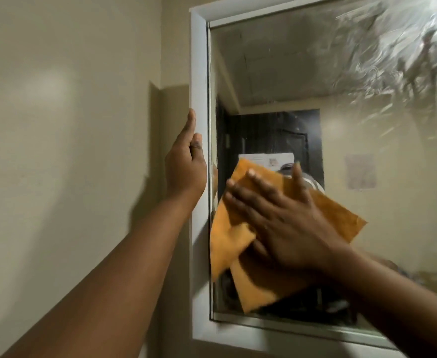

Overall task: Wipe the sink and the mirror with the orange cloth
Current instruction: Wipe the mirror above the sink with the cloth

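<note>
1. Head view: a wall-hung mirror in a white frame fills the right side, with a cream wall to its left.
2. The right hand lies flat with fingers spread straight, pressing the orange cloth against the lower left of the glass; the cloth spreads under and beyond the fingers.
3. The left hand grips the frame's left edge, fingers curled round it, just left of the cloth.
4. Streaky smears mark the glass well above the right fingers.

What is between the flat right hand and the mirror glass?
The orange cloth. In the head view, the right hand presses it flat against the mirror, fingers spread over it.
</note>
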Demonstrator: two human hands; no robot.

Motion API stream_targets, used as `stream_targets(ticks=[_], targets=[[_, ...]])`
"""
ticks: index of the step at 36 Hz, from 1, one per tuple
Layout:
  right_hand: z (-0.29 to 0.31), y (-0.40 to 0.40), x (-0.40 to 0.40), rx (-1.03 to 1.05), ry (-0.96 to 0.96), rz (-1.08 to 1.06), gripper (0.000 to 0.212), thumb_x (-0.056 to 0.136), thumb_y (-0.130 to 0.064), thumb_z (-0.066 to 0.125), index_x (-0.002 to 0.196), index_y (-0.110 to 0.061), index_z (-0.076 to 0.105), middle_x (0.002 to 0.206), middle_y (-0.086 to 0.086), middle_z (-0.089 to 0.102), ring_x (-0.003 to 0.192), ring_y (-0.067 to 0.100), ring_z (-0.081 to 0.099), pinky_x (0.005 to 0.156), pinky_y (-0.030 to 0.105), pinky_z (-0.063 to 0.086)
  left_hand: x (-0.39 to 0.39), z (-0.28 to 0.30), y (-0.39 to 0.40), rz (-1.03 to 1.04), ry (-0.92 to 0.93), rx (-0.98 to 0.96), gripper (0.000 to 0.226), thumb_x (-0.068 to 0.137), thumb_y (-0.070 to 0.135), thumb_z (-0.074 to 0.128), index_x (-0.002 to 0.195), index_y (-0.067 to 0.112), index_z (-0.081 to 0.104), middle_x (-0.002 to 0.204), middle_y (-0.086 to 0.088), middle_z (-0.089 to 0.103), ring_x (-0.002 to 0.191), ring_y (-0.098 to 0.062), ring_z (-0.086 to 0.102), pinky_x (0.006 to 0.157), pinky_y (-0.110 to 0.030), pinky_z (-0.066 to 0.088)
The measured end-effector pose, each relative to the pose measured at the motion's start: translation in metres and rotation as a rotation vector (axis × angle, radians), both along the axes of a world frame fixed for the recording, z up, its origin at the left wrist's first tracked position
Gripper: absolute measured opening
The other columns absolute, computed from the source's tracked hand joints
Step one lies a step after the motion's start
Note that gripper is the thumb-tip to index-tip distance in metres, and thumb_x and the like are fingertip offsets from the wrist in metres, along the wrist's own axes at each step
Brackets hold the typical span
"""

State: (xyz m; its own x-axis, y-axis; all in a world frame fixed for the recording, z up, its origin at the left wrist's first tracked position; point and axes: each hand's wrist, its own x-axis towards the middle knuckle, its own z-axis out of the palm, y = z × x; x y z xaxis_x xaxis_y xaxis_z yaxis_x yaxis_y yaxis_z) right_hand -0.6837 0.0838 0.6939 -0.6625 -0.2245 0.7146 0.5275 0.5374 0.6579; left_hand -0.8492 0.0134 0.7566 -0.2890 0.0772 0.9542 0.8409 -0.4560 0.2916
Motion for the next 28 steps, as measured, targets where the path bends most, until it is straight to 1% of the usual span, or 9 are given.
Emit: stream_targets(ticks=[2, 3, 5, 9, 12, 14, 20, 24, 28], targets=[[0.018, -0.002, -0.003, -0.031, 0.079, -0.004, 0.061, 0.095, -0.052, 0.018, 0.142, -0.018, 0.037, 0.148, 0.001, 0.030, 0.139, 0.024, 0.016, 0.107, 0.062, 0.003, 0.000, 0.000, -0.001, 0.004, 0.011, 0.003, 0.043, 0.101, 0.018, 0.033, 0.145, 0.018, 0.030, 0.150, 0.003, 0.034, 0.117, 0.015, 0.027, 0.079, 0.013, 0.024], [0.023, -0.003, -0.006, -0.046, 0.101, -0.004, 0.063, 0.096, -0.052, 0.015, 0.142, -0.017, 0.039, 0.149, 0.002, 0.032, 0.139, 0.026, 0.018, 0.106, 0.061, 0.004, 0.000, 0.000, 0.000, 0.014, 0.015, 0.008, 0.043, 0.101, 0.017, 0.033, 0.145, 0.018, 0.030, 0.150, 0.003, 0.034, 0.119, 0.010, 0.026, 0.080, 0.013, 0.023], [0.024, -0.006, -0.012, -0.069, 0.123, 0.011, 0.065, 0.094, -0.052, 0.020, 0.141, -0.014, 0.042, 0.148, 0.006, 0.038, 0.138, 0.030, 0.022, 0.105, 0.062, 0.005, 0.000, 0.000, 0.001, 0.027, 0.017, 0.017, 0.043, 0.101, 0.017, 0.033, 0.145, 0.017, 0.030, 0.150, 0.002, 0.034, 0.121, 0.007, 0.026, 0.081, 0.013, 0.022], [0.014, -0.012, -0.024, -0.070, 0.118, 0.016, 0.067, 0.089, -0.050, 0.024, 0.139, -0.011, 0.044, 0.147, 0.010, 0.040, 0.138, 0.034, 0.030, 0.106, 0.064, 0.004, -0.001, 0.001, 0.003, 0.061, 0.026, 0.034, 0.043, 0.101, 0.015, 0.033, 0.144, 0.015, 0.031, 0.149, -0.002, 0.035, 0.122, 0.005, 0.026, 0.084, 0.013, 0.020], [0.000, -0.016, -0.032, -0.091, 0.076, 0.054, 0.066, 0.090, -0.049, 0.023, 0.138, -0.010, 0.045, 0.146, 0.010, 0.042, 0.137, 0.031, 0.028, 0.105, 0.066, 0.006, 0.000, 0.000, 0.004, 0.074, 0.034, 0.039, 0.042, 0.101, 0.015, 0.032, 0.144, 0.015, 0.031, 0.149, -0.002, 0.036, 0.122, 0.005, 0.027, 0.081, 0.014, 0.020], [-0.012, -0.017, -0.036, -0.122, 0.041, 0.067, 0.065, 0.093, -0.049, 0.019, 0.140, -0.011, 0.042, 0.148, 0.008, 0.039, 0.139, 0.031, 0.028, 0.104, 0.068, 0.005, 0.000, -0.001, 0.005, 0.079, 0.010, 0.054, 0.042, 0.101, 0.017, 0.033, 0.144, 0.017, 0.033, 0.148, 0.000, 0.037, 0.124, 0.004, 0.029, 0.081, 0.014, 0.020], [-0.045, -0.017, -0.030, -0.106, -0.029, 0.010, 0.063, 0.091, -0.048, 0.027, 0.142, -0.014, 0.039, 0.151, 0.006, 0.033, 0.142, 0.027, 0.023, 0.106, 0.068, 0.005, 0.000, -0.006, 0.006, 0.109, 0.021, 0.041, 0.044, 0.101, 0.019, 0.035, 0.145, 0.017, 0.029, 0.150, 0.000, 0.035, 0.118, 0.006, 0.026, 0.080, 0.015, 0.018], [-0.070, -0.017, -0.023, -0.121, -0.081, -0.022, 0.063, 0.092, -0.050, 0.030, 0.145, -0.016, 0.035, 0.154, 0.004, 0.028, 0.143, 0.025, 0.017, 0.108, 0.066, 0.001, -0.001, -0.020, 0.007, 0.124, 0.043, 0.033, 0.046, 0.101, 0.020, 0.034, 0.146, 0.018, 0.025, 0.151, 0.002, 0.032, 0.122, 0.006, 0.025, 0.086, 0.013, 0.018], [-0.097, -0.016, -0.015, -0.126, -0.128, -0.026, 0.061, 0.094, -0.049, 0.029, 0.146, -0.018, 0.033, 0.153, 0.001, 0.027, 0.143, 0.023, 0.013, 0.109, 0.065, 0.000, -0.001, -0.046, 0.007, 0.104, 0.078, 0.025, 0.047, 0.101, 0.019, 0.033, 0.147, 0.019, 0.020, 0.146, 0.015, 0.024, 0.126, 0.005, 0.024, 0.091, 0.011, 0.019]])
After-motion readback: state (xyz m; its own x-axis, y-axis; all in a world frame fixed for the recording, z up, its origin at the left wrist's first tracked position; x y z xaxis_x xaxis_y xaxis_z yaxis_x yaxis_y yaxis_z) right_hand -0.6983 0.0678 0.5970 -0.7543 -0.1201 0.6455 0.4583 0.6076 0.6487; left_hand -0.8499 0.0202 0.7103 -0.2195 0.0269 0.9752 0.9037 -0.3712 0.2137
